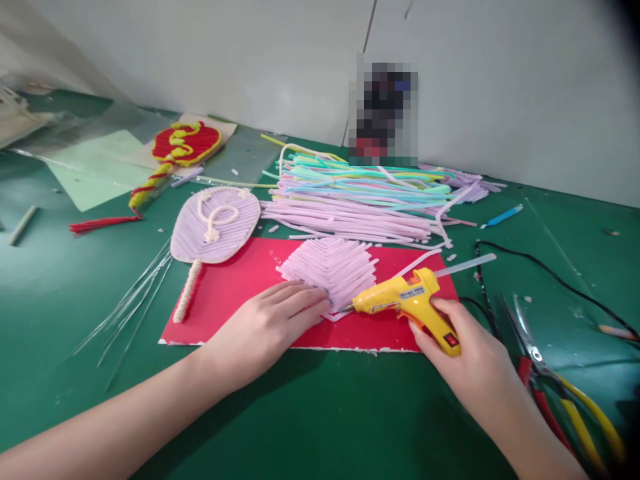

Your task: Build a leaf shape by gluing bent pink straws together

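My right hand point(467, 340) is wrapped round the handle of a yellow hot glue gun point(400, 293), with a clear glue stick point(467, 265) sticking out of its back. Its nozzle meets the lower edge of a leaf-like piece of pale lilac pipe cleaners point(325, 263), laid in a slanting pattern on a red board point(240, 280). My left hand point(277, 313) rests palm down over the lower left of that piece, its fingers stretched out and their tips near the nozzle. Beneath the fingertips a bent pale strip shows; whether they press on it I cannot tell.
Behind the board lies a heap of coloured pipe cleaners point(360, 193). A lilac fan shape point(220, 230) overlaps the board's left; a red and yellow fan point(187, 143) lies farther back. Scissors point(537, 360), a black cord point(545, 263) and a blue stick point(503, 217) are on the right.
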The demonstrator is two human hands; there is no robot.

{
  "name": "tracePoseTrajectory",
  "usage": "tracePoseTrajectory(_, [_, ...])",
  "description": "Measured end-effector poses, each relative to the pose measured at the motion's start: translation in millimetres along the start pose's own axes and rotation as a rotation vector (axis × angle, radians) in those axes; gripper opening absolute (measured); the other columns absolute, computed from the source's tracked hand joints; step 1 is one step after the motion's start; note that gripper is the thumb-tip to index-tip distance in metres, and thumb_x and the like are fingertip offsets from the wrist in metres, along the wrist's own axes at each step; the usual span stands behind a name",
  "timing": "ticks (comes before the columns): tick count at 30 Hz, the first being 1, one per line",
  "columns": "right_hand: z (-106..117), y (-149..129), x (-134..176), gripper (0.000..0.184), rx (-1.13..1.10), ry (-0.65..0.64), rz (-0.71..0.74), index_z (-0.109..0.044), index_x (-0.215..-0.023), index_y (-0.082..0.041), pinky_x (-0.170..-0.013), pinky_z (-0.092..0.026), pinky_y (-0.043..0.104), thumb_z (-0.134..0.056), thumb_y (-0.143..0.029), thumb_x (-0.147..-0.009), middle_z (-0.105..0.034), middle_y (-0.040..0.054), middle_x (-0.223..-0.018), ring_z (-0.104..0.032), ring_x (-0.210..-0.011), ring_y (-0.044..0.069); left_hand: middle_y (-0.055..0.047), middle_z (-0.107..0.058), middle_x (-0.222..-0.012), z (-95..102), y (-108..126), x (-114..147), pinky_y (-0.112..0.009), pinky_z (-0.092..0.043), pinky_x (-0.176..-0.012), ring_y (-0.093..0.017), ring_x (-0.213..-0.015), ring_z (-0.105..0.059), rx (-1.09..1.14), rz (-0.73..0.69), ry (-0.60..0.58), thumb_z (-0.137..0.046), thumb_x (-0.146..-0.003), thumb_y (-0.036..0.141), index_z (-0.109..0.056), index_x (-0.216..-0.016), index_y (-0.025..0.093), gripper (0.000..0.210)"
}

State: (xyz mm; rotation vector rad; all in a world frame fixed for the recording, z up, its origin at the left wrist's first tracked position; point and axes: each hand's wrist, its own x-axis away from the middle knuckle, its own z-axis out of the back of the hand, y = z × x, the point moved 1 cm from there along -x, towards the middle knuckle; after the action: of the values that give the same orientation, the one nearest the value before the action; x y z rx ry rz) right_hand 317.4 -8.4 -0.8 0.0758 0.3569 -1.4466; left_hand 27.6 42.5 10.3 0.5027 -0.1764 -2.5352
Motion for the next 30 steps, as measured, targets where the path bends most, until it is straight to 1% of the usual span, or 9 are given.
tracePoseTrajectory(4, [0.6, -0.7, 0.0, 0.031, -0.005, 0.003, 0.008, -0.055, -0.104, -0.021, -0.055, -0.052, 0.027, -0.050, -0.045, -0.084, -0.070, 0.0071, -0.086, -0.068, -0.067, 0.021, -0.012, -0.062, -0.123, -0.1, 3.6, 2.9, -0.042, -0.044, -0.103, -0.023, -0.117, -0.056, -0.041, -0.011, -0.006, -0.041, -0.093, 0.014, -0.058, -0.118, 0.014, 0.030])
tracePoseTrajectory(9, [0.7, -3.4, -0.8, 0.029, 0.006, 0.021, 0.035, -0.053, -0.106, -0.021, -0.058, -0.053, 0.027, -0.051, -0.040, -0.085, -0.070, 0.0073, -0.088, -0.069, -0.069, 0.021, -0.013, -0.058, -0.129, -0.6, 4.9, 8.4, -0.047, -0.039, -0.107, -0.025, -0.124, -0.050, -0.036, -0.004, -0.038, -0.038, -0.094, 0.012, -0.058, -0.118, 0.017, 0.032])
tracePoseTrajectory(16, [0.8, -1.4, -0.1, 0.029, 0.028, 0.018, 0.038, -0.053, -0.107, -0.021, -0.055, -0.052, 0.026, -0.050, -0.041, -0.086, -0.070, 0.0067, -0.085, -0.068, -0.064, 0.020, -0.012, -0.058, -0.130, -0.3, 4.5, 7.8, -0.048, -0.039, -0.106, -0.025, -0.124, -0.050, -0.042, -0.005, -0.048, -0.043, -0.094, 0.016, -0.060, -0.117, 0.020, 0.028])
tracePoseTrajectory(22, [-0.7, 0.6, 0.4, 0.032, 0.010, -0.010, -0.008, -0.055, -0.105, -0.021, -0.058, -0.052, 0.027, -0.049, -0.045, -0.085, -0.070, 0.0075, -0.088, -0.069, -0.070, 0.021, -0.011, -0.061, -0.125, -0.4, 6.3, 5.5, -0.047, -0.043, -0.104, -0.024, -0.119, -0.055, -0.061, -0.023, 0.002, -0.048, -0.093, 0.021, -0.059, -0.118, 0.019, 0.028])
tracePoseTrajectory(26, [-0.1, 0.2, -0.2, 0.032, 0.001, -0.020, -0.014, -0.054, -0.106, -0.021, -0.056, -0.051, 0.027, -0.048, -0.045, -0.085, -0.070, 0.0070, -0.087, -0.068, -0.067, 0.021, -0.010, -0.062, -0.125, -0.4, 7.1, 4.1, -0.046, -0.042, -0.105, -0.024, -0.119, -0.056, -0.073, -0.014, 0.001, -0.049, -0.093, 0.022, -0.061, -0.117, 0.019, 0.027])
tracePoseTrajectory(30, [0.1, 0.4, 0.1, 0.033, 0.016, -0.013, -0.008, -0.054, -0.106, -0.021, -0.059, -0.052, 0.027, -0.049, -0.045, -0.085, -0.070, 0.0082, -0.090, -0.069, -0.072, 0.022, -0.010, -0.062, -0.125, 0.3, 7.6, 3.6, -0.047, -0.043, -0.104, -0.024, -0.118, -0.056, -0.068, -0.016, 0.003, -0.048, -0.093, 0.022, -0.062, -0.116, 0.019, 0.027])
